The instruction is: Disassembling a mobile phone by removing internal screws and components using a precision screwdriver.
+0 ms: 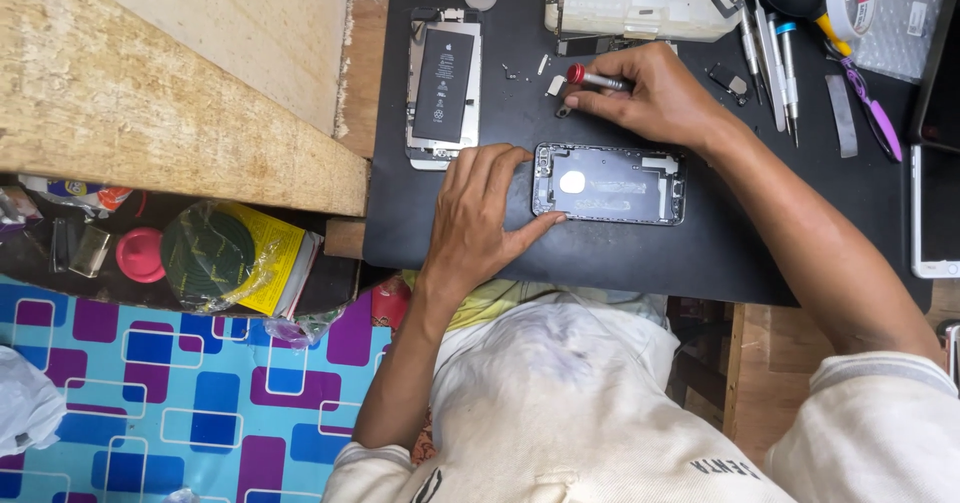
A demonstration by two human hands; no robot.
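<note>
Phone frame (610, 183) under left hand (480, 213)

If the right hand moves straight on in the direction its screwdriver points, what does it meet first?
The right hand aims its red-capped screwdriver leftward; probably the tiny loose parts first, then the opened phone with battery.

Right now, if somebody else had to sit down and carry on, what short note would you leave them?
Left hand rests on the mat, fingers steadying the left end of the empty phone housing.
Right hand holds a red-capped screwdriver, tip by small loose parts on the black mat.
Second phone body with battery lies opened, upper left.
Spare tools lie to the right.
Done: housing looks stripped.
Left: cannot tell from this view.
</note>
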